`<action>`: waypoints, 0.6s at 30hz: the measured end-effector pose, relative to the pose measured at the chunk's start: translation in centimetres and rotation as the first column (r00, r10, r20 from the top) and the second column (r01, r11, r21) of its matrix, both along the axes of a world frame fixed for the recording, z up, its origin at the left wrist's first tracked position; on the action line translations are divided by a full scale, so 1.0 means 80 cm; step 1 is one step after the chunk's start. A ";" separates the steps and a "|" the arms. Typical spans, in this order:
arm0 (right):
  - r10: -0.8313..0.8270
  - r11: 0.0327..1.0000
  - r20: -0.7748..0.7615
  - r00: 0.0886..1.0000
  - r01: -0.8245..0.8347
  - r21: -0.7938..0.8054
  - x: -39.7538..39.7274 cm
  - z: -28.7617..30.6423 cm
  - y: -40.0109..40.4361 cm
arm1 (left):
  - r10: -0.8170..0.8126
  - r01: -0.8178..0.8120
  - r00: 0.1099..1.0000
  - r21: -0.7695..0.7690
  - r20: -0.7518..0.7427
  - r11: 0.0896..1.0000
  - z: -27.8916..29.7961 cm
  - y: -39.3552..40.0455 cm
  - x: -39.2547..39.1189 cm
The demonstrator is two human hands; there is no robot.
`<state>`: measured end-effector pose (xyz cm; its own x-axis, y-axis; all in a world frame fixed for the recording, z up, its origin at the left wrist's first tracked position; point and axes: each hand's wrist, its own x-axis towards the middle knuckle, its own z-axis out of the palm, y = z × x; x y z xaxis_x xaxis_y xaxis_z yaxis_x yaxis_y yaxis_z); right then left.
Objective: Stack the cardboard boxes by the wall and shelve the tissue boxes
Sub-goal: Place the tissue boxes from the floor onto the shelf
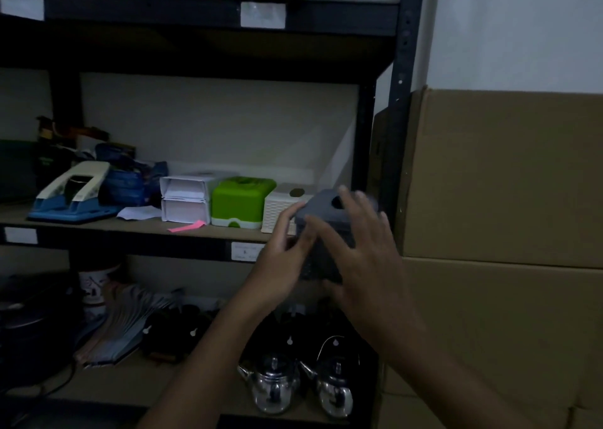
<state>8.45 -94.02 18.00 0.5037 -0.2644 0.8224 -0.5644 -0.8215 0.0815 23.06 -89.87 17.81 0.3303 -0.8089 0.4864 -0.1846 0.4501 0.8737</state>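
Note:
A dark grey tissue box (321, 205) with a round hole on top is tilted at the front edge of the middle shelf (130, 229), at its right end. My left hand (284, 262) holds its left side with thumb up. My right hand (362, 249) lies over its front and right side with fingers spread. To its left on the shelf stand a white woven tissue box (280, 208) and a green tissue box (239, 201). Two stacked cardboard boxes, an upper one (502, 174) and a lower one (502, 330), stand against the wall right of the shelving.
Two stacked white cartons (184, 200), a pink note (187, 226) and a blue-and-white device (73, 193) share the middle shelf. Two steel teapots (303, 383) and papers sit on the shelf below. The black upright post (403, 102) of the shelving stands just right of the grey box.

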 end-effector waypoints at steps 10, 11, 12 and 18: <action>-0.295 0.934 -0.202 0.934 0.238 -0.265 0.005 -0.005 -0.047 | 0.423 -0.541 0.582 -0.058 0.694 0.839 -0.030 -0.048 0.053; -0.311 0.926 -0.196 0.930 0.251 -0.280 0.009 -0.007 -0.051 | 0.386 -0.569 0.549 -0.007 0.741 0.822 -0.037 -0.051 0.061; -0.327 0.919 -0.183 0.927 0.266 -0.292 0.012 -0.009 -0.053 | 0.359 -0.592 0.502 0.009 0.787 0.806 -0.043 -0.053 0.066; -0.361 0.928 -0.160 0.919 0.336 -0.163 0.042 -0.025 -0.080 | 0.408 -0.617 0.365 -0.111 0.837 0.779 -0.064 -0.058 0.075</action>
<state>11.80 -100.40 16.03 0.5443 -0.3482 0.7632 -0.7777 -0.5507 0.3033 29.09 -94.52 12.66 0.2800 -0.7267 0.6273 -0.9544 -0.1399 0.2639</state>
